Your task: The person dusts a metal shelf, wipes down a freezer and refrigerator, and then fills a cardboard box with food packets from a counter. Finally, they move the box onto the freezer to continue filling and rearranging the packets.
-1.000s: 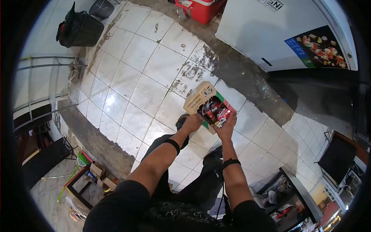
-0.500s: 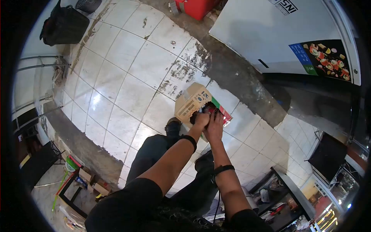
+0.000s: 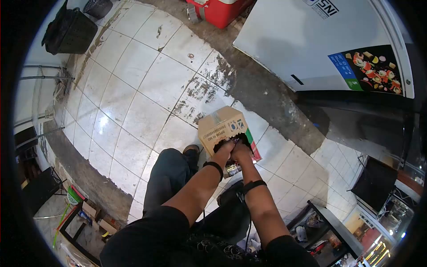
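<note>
A brown cardboard box [image 3: 222, 124] with printed lettering and a green and red side stands on the tiled floor in front of me. A torn, dark opening shows in its near side. My left hand [image 3: 224, 150] reaches into this opening, its fingers hidden inside. Close beside it, my right hand [image 3: 241, 152] is also in the opening, with its fingers out of sight. Dark contents show around the hands, too shaded to make out. Below the box edge, shiny packaging [image 3: 232, 169] shows between my forearms.
A white freezer [image 3: 284, 49] stands at the upper right, with a red cooler [image 3: 220, 13] beside it. Dark baskets [image 3: 78, 33] are at the upper left. A black shelf [image 3: 333, 227] with items stands lower right, another frame [image 3: 73, 227] lower left.
Both hands have gone deeper into the box, and their fingers are now hidden. The box sits slightly lower in the view. The shiny packaging below it has come into sight.
</note>
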### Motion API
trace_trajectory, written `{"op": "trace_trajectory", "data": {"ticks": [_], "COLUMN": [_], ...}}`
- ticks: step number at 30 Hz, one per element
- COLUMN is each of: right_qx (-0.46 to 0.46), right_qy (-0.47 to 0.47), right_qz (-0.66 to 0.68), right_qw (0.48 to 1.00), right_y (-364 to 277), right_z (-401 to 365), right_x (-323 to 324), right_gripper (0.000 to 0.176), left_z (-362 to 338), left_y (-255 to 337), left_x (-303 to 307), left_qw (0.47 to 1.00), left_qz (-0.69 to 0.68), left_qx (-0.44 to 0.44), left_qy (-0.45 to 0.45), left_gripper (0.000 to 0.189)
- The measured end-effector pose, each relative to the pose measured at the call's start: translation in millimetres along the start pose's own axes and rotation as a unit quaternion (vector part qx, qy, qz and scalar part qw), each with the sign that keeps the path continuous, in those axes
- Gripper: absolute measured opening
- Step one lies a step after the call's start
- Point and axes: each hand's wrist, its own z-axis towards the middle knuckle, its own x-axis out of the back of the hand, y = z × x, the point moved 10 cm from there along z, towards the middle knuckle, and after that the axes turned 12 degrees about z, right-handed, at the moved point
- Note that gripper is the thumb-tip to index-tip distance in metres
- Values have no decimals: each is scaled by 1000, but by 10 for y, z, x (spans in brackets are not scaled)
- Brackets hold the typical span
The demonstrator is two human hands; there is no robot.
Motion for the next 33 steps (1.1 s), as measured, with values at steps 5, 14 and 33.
{"op": "trace_trajectory", "data": {"ticks": [5,14,33], "right_qx": [58,153,279], "right_qy": [46,114,214], "right_qz": [146,326,439], "right_qw": [986,926,827], "right_y": [-101,-110,-22], "right_z": [-453,-1530,-4194], "right_x": [173,395,1892], "right_gripper": [66,52,24], "left_z": [-484,-1463,-4696], "left_y": [149,289,1570], "left_x": [64,231,-1019], "left_qw": [1000,992,888], "left_qz": [16,124,346], "left_qx": [13,-32,-297], "left_qy": [22,21,-52], "left_gripper": [31,42,26]}}
